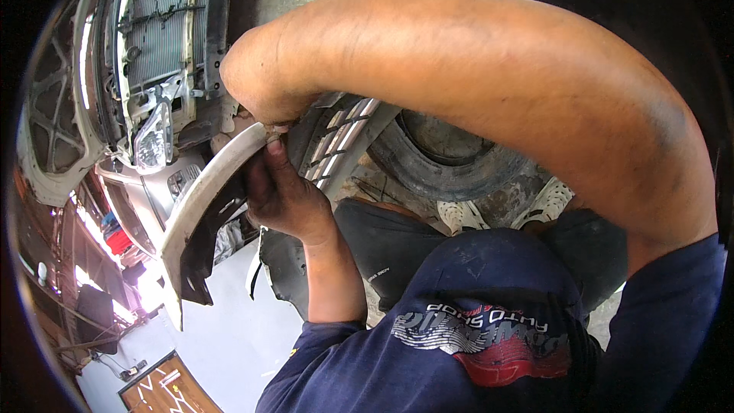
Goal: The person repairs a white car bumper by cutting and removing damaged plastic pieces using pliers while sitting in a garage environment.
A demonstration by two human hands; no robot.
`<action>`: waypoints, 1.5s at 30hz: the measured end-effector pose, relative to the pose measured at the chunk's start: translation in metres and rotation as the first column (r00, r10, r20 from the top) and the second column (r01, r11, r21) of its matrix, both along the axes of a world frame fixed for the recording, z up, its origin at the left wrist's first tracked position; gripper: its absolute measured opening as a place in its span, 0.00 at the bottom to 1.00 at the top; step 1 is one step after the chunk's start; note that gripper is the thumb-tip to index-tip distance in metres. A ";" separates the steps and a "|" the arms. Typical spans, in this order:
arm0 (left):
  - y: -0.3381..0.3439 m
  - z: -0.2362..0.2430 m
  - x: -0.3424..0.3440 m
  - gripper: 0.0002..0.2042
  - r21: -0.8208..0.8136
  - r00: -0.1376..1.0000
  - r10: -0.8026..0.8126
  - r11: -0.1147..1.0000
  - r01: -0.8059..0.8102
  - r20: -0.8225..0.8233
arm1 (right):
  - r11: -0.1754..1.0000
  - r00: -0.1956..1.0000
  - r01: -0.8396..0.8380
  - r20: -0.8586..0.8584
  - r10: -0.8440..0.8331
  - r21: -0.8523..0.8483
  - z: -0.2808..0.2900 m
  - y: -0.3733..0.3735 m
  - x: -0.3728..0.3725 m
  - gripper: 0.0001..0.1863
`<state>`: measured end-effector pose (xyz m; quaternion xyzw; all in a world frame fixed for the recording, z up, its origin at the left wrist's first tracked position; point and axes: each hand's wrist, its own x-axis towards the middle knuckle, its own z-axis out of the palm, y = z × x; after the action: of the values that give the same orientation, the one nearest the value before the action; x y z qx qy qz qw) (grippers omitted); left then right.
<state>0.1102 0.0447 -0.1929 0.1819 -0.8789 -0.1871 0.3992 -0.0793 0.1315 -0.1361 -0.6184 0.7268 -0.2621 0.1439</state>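
Both hands — left hand [287, 195], right hand [264, 84] — grip closed on a curved, scuffed silver bumper piece [200, 199].

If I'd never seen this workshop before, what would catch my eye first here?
First, the big bare forearm sweeping across the top, ending in the right hand at centre left. Just below it the left hand grips the silver bumper piece that curves down to the lower left. Behind them, at upper left, stands the stripped car front with its radiator and a headlamp; a tyre lies at centre.
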 end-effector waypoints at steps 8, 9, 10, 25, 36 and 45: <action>-0.002 -0.007 -0.002 0.16 0.141 0.993 0.018 0.990 0.000 -0.121 | 1.000 0.998 0.016 -0.066 -0.014 0.022 0.008 0.001 0.015 0.12; 0.001 -0.005 -0.004 0.16 0.140 0.995 0.015 0.990 -0.001 -0.100 | 0.999 0.998 0.020 -0.068 -0.018 0.027 0.009 0.004 0.015 0.11; 0.005 -0.001 -0.005 0.16 0.138 0.997 0.012 0.990 -0.001 -0.080 | 0.999 0.997 0.035 -0.074 -0.034 0.017 0.009 0.006 0.014 0.11; -0.007 -0.006 -0.004 0.16 0.061 0.998 0.004 0.998 0.000 -0.068 | 0.999 0.992 0.047 -0.120 -0.044 0.025 0.011 0.005 0.009 0.10; -0.001 0.003 0.004 0.13 0.219 1.000 0.007 0.976 -0.010 0.018 | 0.992 0.997 0.077 -0.014 -0.079 -0.101 0.006 0.015 0.013 0.11; -0.004 -0.006 -0.004 0.14 0.044 0.997 -0.008 0.999 0.012 -0.072 | 0.991 0.992 0.110 0.076 -0.105 -0.074 0.007 0.019 0.014 0.12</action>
<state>0.1066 0.0407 -0.1986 0.1795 -0.8606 -0.2148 0.4254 -0.0656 0.1505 -0.1289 -0.5736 0.7426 -0.3197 0.1315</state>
